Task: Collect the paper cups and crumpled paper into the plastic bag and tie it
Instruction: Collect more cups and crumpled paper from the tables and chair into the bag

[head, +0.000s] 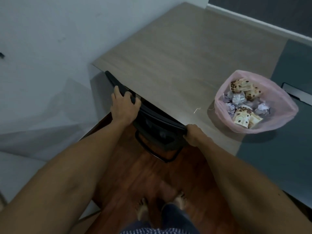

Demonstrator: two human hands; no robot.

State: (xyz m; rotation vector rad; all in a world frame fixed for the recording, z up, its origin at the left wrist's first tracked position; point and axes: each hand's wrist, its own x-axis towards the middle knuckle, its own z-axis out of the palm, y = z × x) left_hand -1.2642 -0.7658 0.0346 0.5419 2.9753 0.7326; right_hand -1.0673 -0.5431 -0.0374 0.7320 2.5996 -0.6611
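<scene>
Head view: both my hands are on the black chair (157, 130), which is tucked under the near edge of the worktop (168, 53). My left hand (124, 107) has its grip curled over the top of the chair back at about 10 o'clock from the seat; my right hand (194, 134) has its grip closed round the other end of the same rail at about 3 o'clock. Neither hand holds any of the task's things.

The pink plastic bag (256, 102) stands on the worktop at 3 o'clock in the frame, mouth wide open, not tied. Inside it lie the printed paper cups (244, 86), crushed, and the crumpled paper (236, 98) between them. I see no loose cups or paper balls on the bare wood.

Risks from here, as I judge them:
- The bag sits close to the right edge of the worktop, partly over the grey strip. If I jolt the chair against the worktop, the thin bag may slump or tip and spill its load.
- The open mouth holds its shape only loosely; a knock would let light paper roll out.
- My right forearm passes near the bag; a wide swing while shifting the chair could brush it.
- The frame is dim and a little blurred, so small scraps could be missed before tying.
</scene>
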